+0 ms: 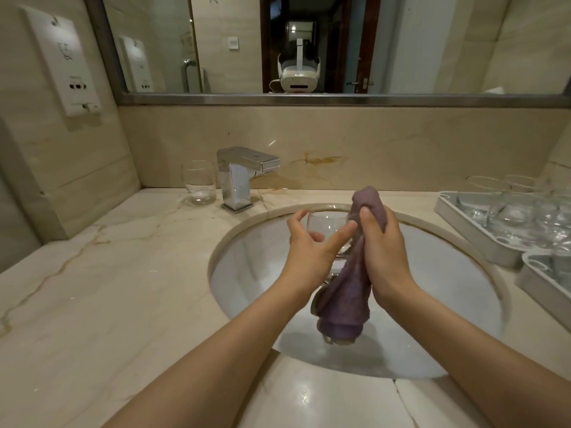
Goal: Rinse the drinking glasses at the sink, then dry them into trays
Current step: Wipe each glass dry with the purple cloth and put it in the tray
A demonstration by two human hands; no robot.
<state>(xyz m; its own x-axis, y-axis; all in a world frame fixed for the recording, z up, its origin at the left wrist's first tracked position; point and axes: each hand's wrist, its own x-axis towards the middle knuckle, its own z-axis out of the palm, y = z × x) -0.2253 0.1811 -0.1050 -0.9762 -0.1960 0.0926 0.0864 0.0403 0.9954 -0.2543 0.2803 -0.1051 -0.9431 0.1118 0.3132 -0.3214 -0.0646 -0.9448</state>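
**Drying one glass over the sink**

My left hand (312, 242) curls round the glass (328, 231), held upright above the sink (247, 230), mouth up, long axis vertical. My right hand (381, 242) clutches the purple cloth (346, 298) beside it. Next, I judge, wipe it, then set it into the trays (463, 223) on the tabletop (108, 288).

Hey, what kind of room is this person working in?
Probably a hotel bathroom: a round sink set in a marble counter, a wide mirror behind it, and a wall-mounted white unit on the left wall.
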